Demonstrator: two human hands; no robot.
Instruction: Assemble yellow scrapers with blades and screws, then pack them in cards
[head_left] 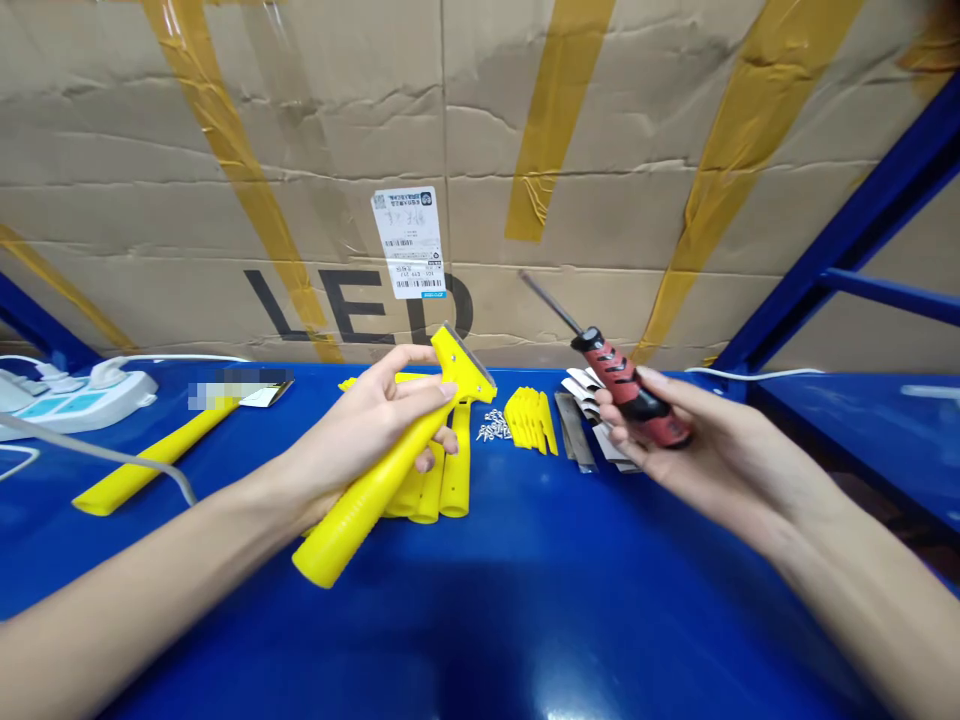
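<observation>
My left hand (397, 415) is wrapped round a yellow scraper (360, 510), its handle slanting down to the left. A thin blade edge and a small screw show at the scraper's head, which points up and right. In my right hand (697, 440) is a screwdriver (630, 380) with a red and black handle, its shaft tilted up to the left and apart from the scraper. Behind my left hand lie several yellow scraper handles (455, 480). Between the hands are a pile of small screws (493, 427) and a row of flat yellow pieces (529, 420).
Grey blades or strips (574, 430) lie by white wrappers (585, 385) behind my right hand. Another yellow scraper (150, 465) and a white power strip (90, 405) with cables are at left. A taped cardboard box (360, 130) backs the blue table (525, 600); a blue frame (832, 240) stands right.
</observation>
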